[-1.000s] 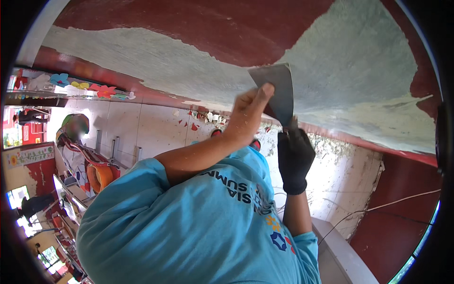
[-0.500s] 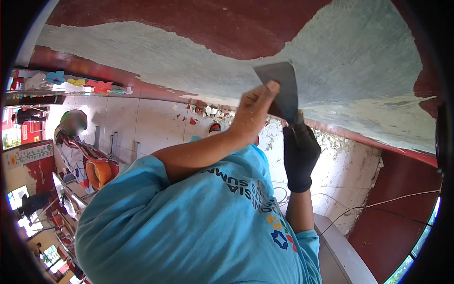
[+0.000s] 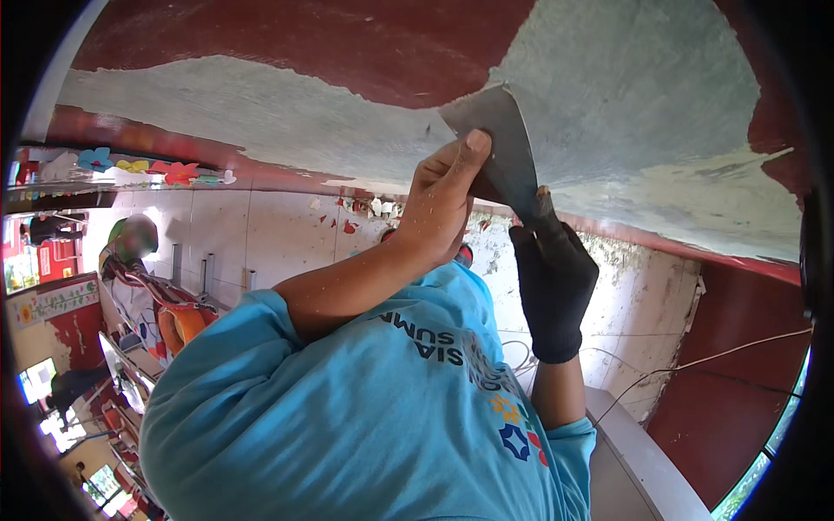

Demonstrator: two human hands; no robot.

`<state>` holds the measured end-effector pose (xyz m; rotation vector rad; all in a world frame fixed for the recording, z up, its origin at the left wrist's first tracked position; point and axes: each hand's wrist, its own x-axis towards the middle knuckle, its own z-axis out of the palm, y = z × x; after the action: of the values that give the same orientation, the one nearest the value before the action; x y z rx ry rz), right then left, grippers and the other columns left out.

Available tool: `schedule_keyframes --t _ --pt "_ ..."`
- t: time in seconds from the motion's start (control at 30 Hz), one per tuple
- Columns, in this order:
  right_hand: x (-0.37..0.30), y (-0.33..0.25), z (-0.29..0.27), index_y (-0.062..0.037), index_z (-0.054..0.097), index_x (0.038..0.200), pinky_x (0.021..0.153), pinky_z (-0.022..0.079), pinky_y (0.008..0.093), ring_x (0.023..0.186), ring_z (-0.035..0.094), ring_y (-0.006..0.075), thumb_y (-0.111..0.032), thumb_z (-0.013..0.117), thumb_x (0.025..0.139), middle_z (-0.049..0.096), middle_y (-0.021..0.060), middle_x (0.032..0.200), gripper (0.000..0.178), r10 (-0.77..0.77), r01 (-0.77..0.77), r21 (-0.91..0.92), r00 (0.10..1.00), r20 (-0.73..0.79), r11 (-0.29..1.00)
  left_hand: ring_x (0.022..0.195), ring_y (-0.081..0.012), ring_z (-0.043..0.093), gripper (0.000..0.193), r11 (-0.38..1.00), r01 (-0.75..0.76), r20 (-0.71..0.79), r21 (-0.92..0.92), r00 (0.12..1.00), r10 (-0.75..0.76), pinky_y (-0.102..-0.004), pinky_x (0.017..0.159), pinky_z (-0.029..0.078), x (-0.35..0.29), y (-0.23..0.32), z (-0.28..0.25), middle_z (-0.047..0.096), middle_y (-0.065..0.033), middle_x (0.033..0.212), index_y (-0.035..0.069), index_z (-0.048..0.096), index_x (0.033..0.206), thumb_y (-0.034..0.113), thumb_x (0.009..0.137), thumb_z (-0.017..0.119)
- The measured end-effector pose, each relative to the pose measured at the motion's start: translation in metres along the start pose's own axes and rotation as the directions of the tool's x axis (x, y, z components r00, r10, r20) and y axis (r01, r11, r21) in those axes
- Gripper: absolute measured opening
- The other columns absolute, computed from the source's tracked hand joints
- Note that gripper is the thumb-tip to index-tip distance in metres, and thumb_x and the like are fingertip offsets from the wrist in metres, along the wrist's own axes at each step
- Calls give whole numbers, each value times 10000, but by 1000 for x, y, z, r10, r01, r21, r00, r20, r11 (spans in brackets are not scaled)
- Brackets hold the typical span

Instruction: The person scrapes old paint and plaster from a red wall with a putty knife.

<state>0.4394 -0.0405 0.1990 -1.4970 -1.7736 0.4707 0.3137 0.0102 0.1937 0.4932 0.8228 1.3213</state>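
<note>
A broad, dark grey scraper (image 3: pixel 506 146) rests with its far edge on the wall, right at the border between the red paint (image 3: pixel 347 48) and a bare grey patch (image 3: pixel 634 113). My bare left hand (image 3: pixel 441 195) is closed on the blade's left side, thumb lying on its face. My right hand (image 3: pixel 556 282), in a black glove with bare fingertips showing, grips the narrow near end of the scraper. That end is partly covered by the fingers.
Paint flakes (image 3: pixel 349 227) lie on the stained white tiled floor (image 3: pixel 287 230). A cable (image 3: pixel 721 354) runs along the right, near a grey ledge (image 3: pixel 638 460). At the left is another person (image 3: pixel 139 278) beside an orange container (image 3: pixel 181 330); paper flowers (image 3: pixel 174 172) hang above.
The scraper has moved left and farther up the wall, its edge now meeting the red paint. My left hand has gone with it, while the right hand has shifted slightly and still grips the near end.
</note>
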Motion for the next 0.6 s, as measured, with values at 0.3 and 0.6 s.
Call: schedule_keyframes --t 0.3,0.6 --pt "8 -9 -10 -89 620 1090 524 462 299 590 600 219 -40 675 747 604 111 694 351 -13 14 -22 999 52 1000 779 -43 537 312 988 33 161 -149 987 -9 -217 711 430 -1 2 -13 628 -7 854 57 628 859 356 905 549" --pt "7 -8 -9 -144 594 1165 482 435 312 540 560 207 -47 685 747 581 108 689 439 -38 38 -3 999 20 999 758 -29 516 300 995 6 161 -95 987 10 -208 688 425 3 0 -16 615 9 824 83 617 786 353 902 556"
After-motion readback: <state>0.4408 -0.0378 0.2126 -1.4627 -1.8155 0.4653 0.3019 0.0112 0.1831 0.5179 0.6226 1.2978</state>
